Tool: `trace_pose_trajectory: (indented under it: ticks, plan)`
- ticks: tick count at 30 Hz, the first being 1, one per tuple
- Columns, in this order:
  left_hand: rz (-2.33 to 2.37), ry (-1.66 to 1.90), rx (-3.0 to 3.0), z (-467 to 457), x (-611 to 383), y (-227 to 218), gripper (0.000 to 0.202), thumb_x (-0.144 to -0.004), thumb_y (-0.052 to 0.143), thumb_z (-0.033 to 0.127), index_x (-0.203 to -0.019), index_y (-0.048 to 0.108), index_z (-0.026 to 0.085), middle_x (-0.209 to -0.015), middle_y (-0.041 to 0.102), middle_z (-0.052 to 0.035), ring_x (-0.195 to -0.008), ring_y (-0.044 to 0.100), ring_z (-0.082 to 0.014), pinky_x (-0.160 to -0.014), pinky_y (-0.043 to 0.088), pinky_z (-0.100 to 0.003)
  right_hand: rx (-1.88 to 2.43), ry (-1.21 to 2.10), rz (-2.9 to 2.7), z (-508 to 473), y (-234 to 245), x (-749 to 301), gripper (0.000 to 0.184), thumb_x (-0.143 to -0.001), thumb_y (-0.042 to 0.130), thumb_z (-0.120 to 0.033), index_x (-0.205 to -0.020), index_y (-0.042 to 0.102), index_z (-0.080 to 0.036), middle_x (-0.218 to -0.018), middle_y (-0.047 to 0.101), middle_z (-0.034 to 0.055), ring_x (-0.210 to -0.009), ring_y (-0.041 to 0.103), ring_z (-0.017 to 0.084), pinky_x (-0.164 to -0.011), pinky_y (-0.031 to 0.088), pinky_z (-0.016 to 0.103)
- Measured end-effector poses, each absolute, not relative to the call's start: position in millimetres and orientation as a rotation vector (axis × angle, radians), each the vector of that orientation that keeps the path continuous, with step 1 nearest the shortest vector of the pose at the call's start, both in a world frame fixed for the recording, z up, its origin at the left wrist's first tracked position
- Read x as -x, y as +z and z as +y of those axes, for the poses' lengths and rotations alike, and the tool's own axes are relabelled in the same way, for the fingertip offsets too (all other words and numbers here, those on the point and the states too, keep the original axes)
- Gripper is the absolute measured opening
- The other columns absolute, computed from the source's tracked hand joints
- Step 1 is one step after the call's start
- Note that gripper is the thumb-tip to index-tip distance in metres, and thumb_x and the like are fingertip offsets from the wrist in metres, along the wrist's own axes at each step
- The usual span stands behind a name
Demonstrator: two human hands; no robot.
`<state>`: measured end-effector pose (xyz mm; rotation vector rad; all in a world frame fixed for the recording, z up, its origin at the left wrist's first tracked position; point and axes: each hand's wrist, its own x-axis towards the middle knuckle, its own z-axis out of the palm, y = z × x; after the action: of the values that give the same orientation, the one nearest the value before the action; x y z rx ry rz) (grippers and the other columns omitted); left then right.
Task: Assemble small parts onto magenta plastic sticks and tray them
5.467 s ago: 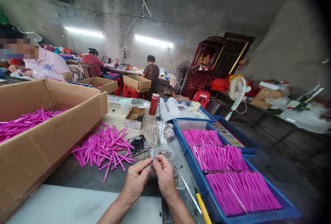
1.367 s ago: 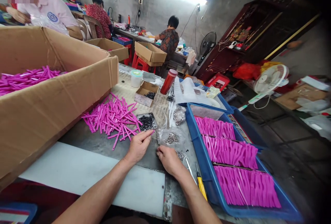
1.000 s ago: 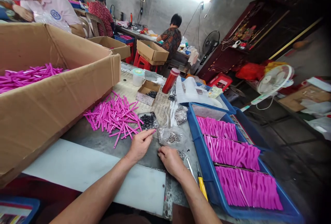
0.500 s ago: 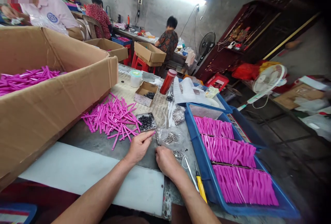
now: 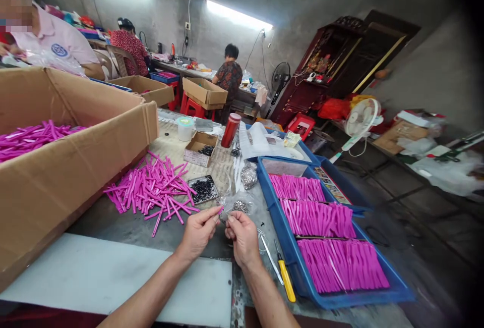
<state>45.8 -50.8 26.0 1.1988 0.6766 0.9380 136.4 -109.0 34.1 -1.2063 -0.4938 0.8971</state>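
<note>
My left hand [image 5: 198,231] and my right hand [image 5: 242,234] are raised together just above the table, fingertips nearly touching. The left hand pinches a thin pink stick [image 5: 218,210]; the right hand's fingers are pinched on a small part I cannot make out. Just beyond them lie a clear bag of small metal parts [image 5: 238,206] and a little tray of black screws [image 5: 203,189]. A loose pile of pink sticks [image 5: 153,194] lies to the left.
A big cardboard box [image 5: 56,176] with pink sticks fills the left. A blue tray [image 5: 282,239] with rows of pink pieces sits right, a yellow-handled screwdriver [image 5: 285,277] beside it. A white board [image 5: 113,280] lies at the near edge. Other people work at far tables.
Both hands rose off the table and came together; the left now pinches a pink stick and the right left the metal parts. The camera tilted up a little.
</note>
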Motion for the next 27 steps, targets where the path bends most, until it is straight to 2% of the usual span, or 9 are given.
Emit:
trace_pose_trajectory:
  ticks: [3,6,10,15,21,27]
  plan:
    - [0.641,0.97,-1.291,-59.3,-45.7,34.5,0.026,-0.065,0.055,0.022,-0.086,0.066,0.011,-0.054,0.055,0.0004,-0.033,0.036,-0.0028,-0.029,0.03,-0.014,1.047,0.912,-0.38,-110.8,41.7,-132.0,0.015,-0.06,0.059,-0.025,-0.063,0.048,-0.016,-0.049,0.043,-0.007,-0.036,0.027,0.003,-0.039,0.022,0.018]
    - [0.598,1.017,-1.414,-65.9,-44.7,41.5,0.024,-0.068,0.053,0.02,-0.087,0.067,0.014,-0.067,0.061,-0.0037,-0.037,0.042,-0.0045,-0.031,0.034,-0.015,0.962,0.932,-0.36,-113.1,47.6,-128.2,0.014,-0.061,0.06,-0.024,-0.063,0.049,-0.015,-0.047,0.042,-0.007,-0.036,0.027,0.003,-0.039,0.022,0.018]
    - [0.549,1.053,-1.525,-70.8,-43.7,45.1,0.023,-0.072,0.05,0.02,-0.089,0.066,0.016,-0.075,0.062,-0.0048,-0.052,0.054,-0.0098,-0.044,0.045,-0.018,0.876,0.97,-0.343,-115.5,51.3,-125.4,0.014,-0.062,0.06,-0.025,-0.065,0.05,-0.015,-0.047,0.04,-0.0072,-0.038,0.027,0.003,-0.04,0.023,0.017]
    - [0.537,1.058,-1.591,-73.1,-42.9,45.6,0.023,-0.075,0.048,0.019,-0.092,0.064,0.015,-0.074,0.062,-0.0052,-0.065,0.057,-0.013,-0.058,0.048,-0.022,0.87,0.976,-0.363,-118.8,53.1,-124.5,0.014,-0.063,0.058,-0.026,-0.066,0.049,-0.016,-0.048,0.038,-0.0073,-0.038,0.027,0.003,-0.041,0.024,0.017]
    - [0.504,1.086,-1.646,-77.0,-42.6,50.7,0.024,-0.076,0.048,0.017,-0.092,0.064,0.016,-0.068,0.059,-0.0036,-0.058,0.055,-0.0108,-0.054,0.047,-0.02,0.891,0.957,-0.379,-121.5,51.2,-123.8,0.014,-0.063,0.058,-0.027,-0.067,0.048,-0.017,-0.048,0.038,-0.0072,-0.038,0.027,0.004,-0.041,0.024,0.018]
    - [0.49,1.097,-1.643,-80.3,-44.3,51.6,0.025,-0.076,0.047,0.014,-0.093,0.064,0.017,-0.066,0.058,-0.0025,-0.057,0.055,-0.0104,-0.054,0.047,-0.02,0.93,0.869,-0.448,-122.2,44.8,-122.6,0.019,-0.068,0.055,-0.032,-0.063,0.046,-0.017,-0.047,0.035,-0.0077,-0.038,0.024,0.004,-0.039,0.019,0.017]
